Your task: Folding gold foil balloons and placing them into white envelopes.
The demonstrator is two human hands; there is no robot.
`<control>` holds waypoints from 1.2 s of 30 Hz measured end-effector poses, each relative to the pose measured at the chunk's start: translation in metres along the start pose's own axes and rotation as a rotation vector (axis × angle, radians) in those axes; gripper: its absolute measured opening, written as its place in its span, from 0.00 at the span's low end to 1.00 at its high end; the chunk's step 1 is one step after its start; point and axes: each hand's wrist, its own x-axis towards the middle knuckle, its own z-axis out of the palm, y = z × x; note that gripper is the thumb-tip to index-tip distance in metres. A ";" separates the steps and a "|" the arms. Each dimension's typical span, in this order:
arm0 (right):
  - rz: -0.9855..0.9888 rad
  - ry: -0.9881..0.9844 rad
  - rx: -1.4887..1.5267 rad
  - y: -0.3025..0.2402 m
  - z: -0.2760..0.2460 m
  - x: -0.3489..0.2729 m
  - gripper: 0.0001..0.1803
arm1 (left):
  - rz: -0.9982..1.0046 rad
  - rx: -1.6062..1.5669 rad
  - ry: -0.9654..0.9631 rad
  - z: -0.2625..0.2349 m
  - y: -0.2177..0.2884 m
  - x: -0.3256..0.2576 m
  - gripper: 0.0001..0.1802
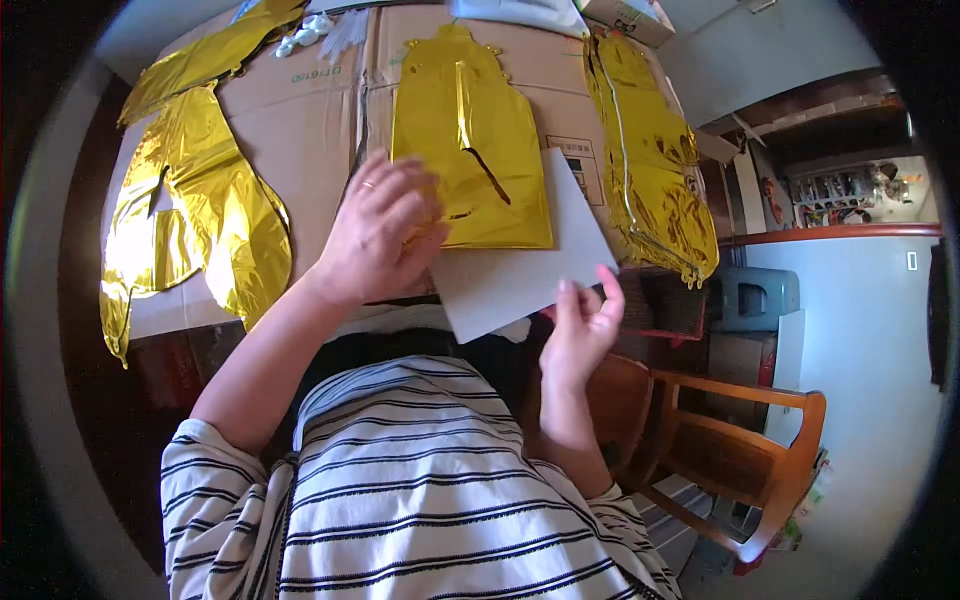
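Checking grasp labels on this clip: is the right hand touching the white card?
Touching. The head view shows the right hand with its fingertips pinching the lower edge of the white card, no gap visible.

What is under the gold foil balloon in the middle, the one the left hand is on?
The gold foil balloon lies on flattened cardboard, its lower right corner over a white card pinched by the right hand. The left hand hides its lower left corner.

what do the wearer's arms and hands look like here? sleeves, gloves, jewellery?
Both hands are bare, no gloves. The left hand has a thin ring on one finger; the right hand shows no jewellery. Forearms are uncovered. Short sleeves of a white shirt with thin dark horizontal stripes end near the elbows. No watch or wristband visible.
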 end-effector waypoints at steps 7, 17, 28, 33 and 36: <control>-0.076 -0.081 -0.074 0.013 -0.020 -0.024 0.22 | -0.311 0.107 -0.151 0.021 -0.002 -0.001 0.40; 0.444 -0.171 0.039 -0.004 -0.050 0.020 0.12 | -0.337 0.087 -0.209 0.032 0.059 -0.016 0.43; 0.390 -0.356 0.101 0.000 -0.051 0.020 0.16 | -0.343 -0.107 -0.023 -0.007 0.067 -0.049 0.33; 0.410 -0.559 0.031 -0.006 -0.037 0.022 0.14 | -0.693 -0.531 0.046 -0.033 0.077 -0.094 0.18; 0.475 -0.611 0.005 -0.015 -0.043 0.012 0.08 | -1.090 -0.931 -0.044 -0.036 0.082 -0.127 0.14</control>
